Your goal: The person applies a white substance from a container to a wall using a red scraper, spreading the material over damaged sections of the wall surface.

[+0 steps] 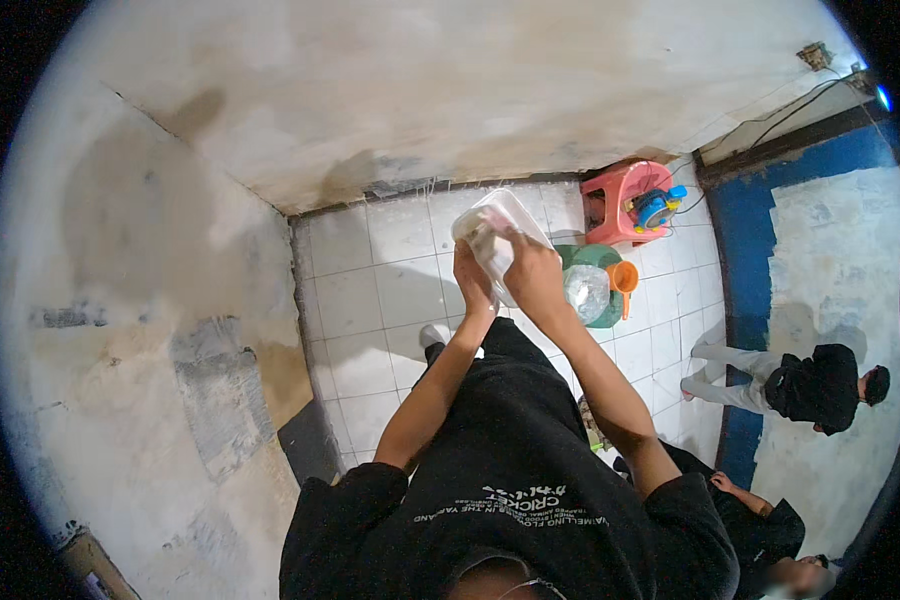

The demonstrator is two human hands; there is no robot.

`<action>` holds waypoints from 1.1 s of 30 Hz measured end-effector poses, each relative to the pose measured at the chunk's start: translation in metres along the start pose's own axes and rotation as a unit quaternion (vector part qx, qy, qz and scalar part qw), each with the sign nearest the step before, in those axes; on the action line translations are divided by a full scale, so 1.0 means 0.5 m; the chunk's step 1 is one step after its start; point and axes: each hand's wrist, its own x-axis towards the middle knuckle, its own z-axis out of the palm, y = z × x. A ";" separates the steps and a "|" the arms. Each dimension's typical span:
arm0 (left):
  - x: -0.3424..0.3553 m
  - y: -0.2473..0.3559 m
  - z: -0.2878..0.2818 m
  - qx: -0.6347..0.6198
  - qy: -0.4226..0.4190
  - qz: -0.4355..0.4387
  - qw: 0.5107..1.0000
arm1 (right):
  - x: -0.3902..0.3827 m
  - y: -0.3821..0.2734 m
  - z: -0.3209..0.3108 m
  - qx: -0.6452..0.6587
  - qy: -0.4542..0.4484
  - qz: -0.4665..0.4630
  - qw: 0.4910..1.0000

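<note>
We hold the white tray (523, 214) in our L hand (473, 280); can't tell if R hand (535, 274) grips anything. Prob. working blurred pale stuff (487, 242) inside; next needs L steady.

The tray (520, 216) is white, the stool (618, 188) pink, the dipper (623, 275) orange, the basin (596, 257) green.

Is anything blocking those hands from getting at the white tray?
Nothing visible does. The left hand holds the white tray from its left side, and the right hand is over it. The pink stool and green tub stand off to the right, not in between.
</note>
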 end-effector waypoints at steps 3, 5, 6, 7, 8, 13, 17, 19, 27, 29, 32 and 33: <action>0.021 0.014 -0.024 0.007 0.006 -0.014 1.000 | 0.016 -0.032 0.022 0.008 -0.011 -0.050 0.999; 0.029 0.026 -0.026 0.049 0.020 -0.013 0.999 | 0.027 -0.047 0.005 0.004 -0.031 -0.046 0.998; 0.029 0.035 -0.015 -0.027 0.014 -0.020 0.999 | 0.051 -0.041 -0.005 0.040 -0.016 -0.022 0.999; 0.031 0.047 -0.008 0.019 0.021 -0.001 1.000 | 0.068 -0.035 -0.013 0.020 0.001 -0.019 1.000; 0.033 0.052 -0.006 0.061 0.028 0.018 0.998 | 0.084 -0.032 -0.013 0.001 -0.018 -0.002 1.000; 0.074 0.069 -0.009 0.115 0.058 -0.008 0.992 | 0.145 -0.021 0.000 -0.023 -0.049 -0.009 0.998; 0.121 0.066 0.006 0.044 0.027 0.000 0.999 | 0.215 0.004 -0.019 0.018 -0.026 -0.024 0.999; 0.154 0.047 0.019 0.015 0.055 0.018 0.998 | 0.222 0.009 0.014 0.034 -0.034 -0.034 0.998; 0.249 0.035 0.065 0.026 0.024 0.025 0.999 | 0.338 0.043 -0.019 0.004 -0.061 0.002 0.998; 0.264 0.028 0.087 0.012 0.018 0.028 0.999 | 0.352 0.038 -0.021 0.037 -0.051 -0.043 0.997; 0.300 0.014 0.089 0.025 -0.005 0.038 0.999 | 0.368 0.062 0.014 0.027 -0.089 -0.063 0.994; 0.310 0.007 0.085 0.035 -0.013 0.035 0.999 | 0.382 0.072 0.008 0.024 -0.072 -0.055 0.996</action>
